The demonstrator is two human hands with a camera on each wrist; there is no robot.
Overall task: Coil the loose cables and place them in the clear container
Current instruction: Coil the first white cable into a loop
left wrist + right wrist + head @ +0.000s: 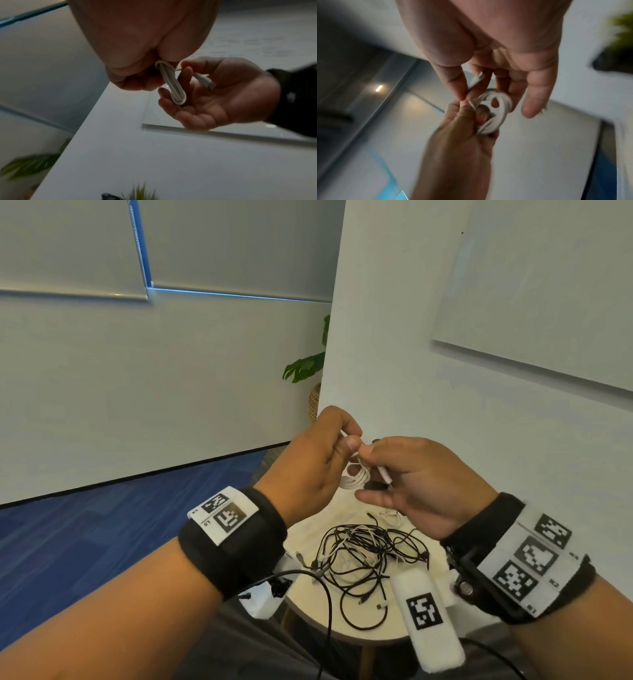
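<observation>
Coil of white cable (172, 82) hangs above the tabletop (346, 623), long axis near vertical; left hand (310, 463) pinches its top, right hand (416, 484) pinches the plug end (205, 81), pointing toward the right palm.

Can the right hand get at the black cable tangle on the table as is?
Probably not yet. The right hand pinches the white cable end while the left hand holds its coil. The tangle lies uncovered just below, so the path looks free once it lets go.

Plant (306, 364): green leaves, behind the wall corner
Whiteboard (548, 296): on the right wall
Floor (85, 529): blue carpet
Blinds (68, 244): lowered
</observation>
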